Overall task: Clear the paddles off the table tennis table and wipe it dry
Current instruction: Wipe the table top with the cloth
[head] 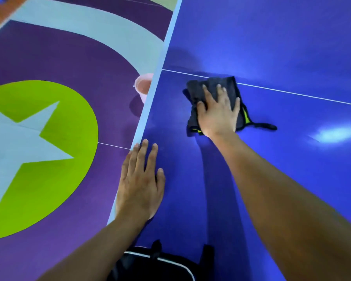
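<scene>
I find my right hand (218, 112) laid flat, fingers spread, pressing a dark cloth (211, 88) onto the blue table (282, 47); nothing is pinched, the palm simply bears down on the bunched fabric. The cloth sits just on the near side of the white centre line (292, 93), its far edge touching it, with a yellow-green lining showing at the near edge and a strap trailing to the right. My left hand (140, 183) rests open and flat at the table's left border, fingers together, holding nothing and serving as a brace. No paddles appear anywhere on the visible surface, so I judge the clearing step done, though the far end of the table is out of view. Wiping is in hand: glare patches prevent me from telling which areas are dry. A pink bucket (143, 86) stands on the floor just beside the table edge. I judge most of the surface remains to be covered
</scene>
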`<act>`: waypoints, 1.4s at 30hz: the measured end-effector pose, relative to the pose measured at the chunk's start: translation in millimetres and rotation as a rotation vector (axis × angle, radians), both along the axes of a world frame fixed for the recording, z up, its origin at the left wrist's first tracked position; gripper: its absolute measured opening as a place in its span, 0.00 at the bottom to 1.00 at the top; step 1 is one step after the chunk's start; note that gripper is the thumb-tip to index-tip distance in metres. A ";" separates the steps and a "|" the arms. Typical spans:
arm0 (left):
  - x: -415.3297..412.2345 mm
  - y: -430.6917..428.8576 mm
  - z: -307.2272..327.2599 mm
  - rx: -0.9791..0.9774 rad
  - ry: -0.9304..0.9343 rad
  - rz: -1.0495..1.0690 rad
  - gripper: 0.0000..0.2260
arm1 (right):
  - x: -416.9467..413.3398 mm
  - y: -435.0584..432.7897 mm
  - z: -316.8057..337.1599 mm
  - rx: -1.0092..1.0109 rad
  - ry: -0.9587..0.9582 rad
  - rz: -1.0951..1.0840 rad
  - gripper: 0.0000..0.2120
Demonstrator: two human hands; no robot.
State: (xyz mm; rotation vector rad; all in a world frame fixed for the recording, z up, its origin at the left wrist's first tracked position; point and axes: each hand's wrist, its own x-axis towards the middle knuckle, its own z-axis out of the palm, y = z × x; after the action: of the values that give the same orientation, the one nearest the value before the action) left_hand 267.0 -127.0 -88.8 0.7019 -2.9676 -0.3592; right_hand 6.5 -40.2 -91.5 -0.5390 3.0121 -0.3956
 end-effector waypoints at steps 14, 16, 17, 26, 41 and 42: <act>-19.4 10.0 18.5 -0.024 -0.095 0.052 0.29 | 13.4 -79.7 -0.2 -0.097 -0.040 0.320 0.27; -27.5 41.6 26.7 -0.054 -0.101 -0.030 0.29 | -3.8 -47.9 1.1 -0.115 -0.041 0.250 0.27; -30.9 61.3 28.3 -0.061 -0.103 -0.105 0.28 | -15.1 -26.3 1.7 -0.118 -0.039 0.217 0.27; -46.4 157.5 14.3 -0.110 -0.103 -0.415 0.28 | -146.1 267.6 10.8 -0.030 -0.037 -0.164 0.27; -49.3 173.1 15.8 0.007 -0.149 -0.329 0.28 | -84.4 421.1 11.2 -0.028 0.022 -0.488 0.26; -50.8 173.6 20.5 0.020 -0.156 -0.331 0.28 | -69.8 407.2 8.8 -0.018 0.032 -0.469 0.26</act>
State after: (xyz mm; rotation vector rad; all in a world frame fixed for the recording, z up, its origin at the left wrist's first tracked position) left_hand 216.2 46.6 -68.3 0.2451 -3.2342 -0.3686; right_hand -63.4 367.0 -82.7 0.1740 3.1457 -0.4357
